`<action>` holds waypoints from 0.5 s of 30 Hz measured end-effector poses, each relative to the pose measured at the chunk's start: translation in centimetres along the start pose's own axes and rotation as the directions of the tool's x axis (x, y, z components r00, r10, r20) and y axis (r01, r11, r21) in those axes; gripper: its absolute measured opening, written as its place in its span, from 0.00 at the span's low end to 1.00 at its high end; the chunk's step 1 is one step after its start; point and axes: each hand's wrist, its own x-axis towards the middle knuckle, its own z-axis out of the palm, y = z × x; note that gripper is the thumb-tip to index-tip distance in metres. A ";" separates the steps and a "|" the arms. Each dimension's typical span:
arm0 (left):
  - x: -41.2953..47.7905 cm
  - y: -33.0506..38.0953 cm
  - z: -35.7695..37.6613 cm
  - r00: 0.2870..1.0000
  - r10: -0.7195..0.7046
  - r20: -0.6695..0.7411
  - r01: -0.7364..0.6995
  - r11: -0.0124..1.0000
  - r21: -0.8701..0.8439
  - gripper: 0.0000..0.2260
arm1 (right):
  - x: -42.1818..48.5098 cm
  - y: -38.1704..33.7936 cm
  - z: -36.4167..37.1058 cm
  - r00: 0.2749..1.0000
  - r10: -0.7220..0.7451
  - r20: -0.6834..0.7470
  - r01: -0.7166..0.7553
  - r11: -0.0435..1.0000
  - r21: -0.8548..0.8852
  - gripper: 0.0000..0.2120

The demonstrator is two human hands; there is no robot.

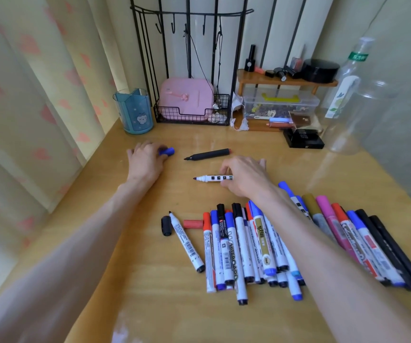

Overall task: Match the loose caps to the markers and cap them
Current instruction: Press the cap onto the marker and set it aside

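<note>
Blue cap [168, 151] half under left hand [146, 160]

Both bare forearms stretch forward, the left hand [147, 160] palm-down with fingers curled on a blue cap [168, 151], the right hand [245, 175] pinching a white marker [214, 178].

Wooden tabletop [150, 280] in daylight; heart-print curtain [26, 95] at left; black wire rack [189, 58] against rear wall.

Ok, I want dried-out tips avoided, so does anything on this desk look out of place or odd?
Three markers are uncapped, tips exposed: the black marker mid-desk, the white marker pinched by the right hand, and a barcoded marker beside the loose black cap and red cap. Nothing looks spilled or broken.
</note>
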 end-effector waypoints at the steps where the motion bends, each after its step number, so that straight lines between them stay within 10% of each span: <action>1: -0.6 -0.2 -0.1 0.999 -0.036 0.003 0.036 0.999 -0.034 0.11 | -0.2 -0.1 0.2 1.000 0.010 -0.027 -0.010 1.000 0.002 0.13; 15: -13.0 3.7 -6.4 0.990 0.140 -0.021 -0.133 0.871 -0.473 0.10 | -8.7 -0.4 -1.5 0.930 -0.031 -0.367 0.096 0.982 0.160 0.13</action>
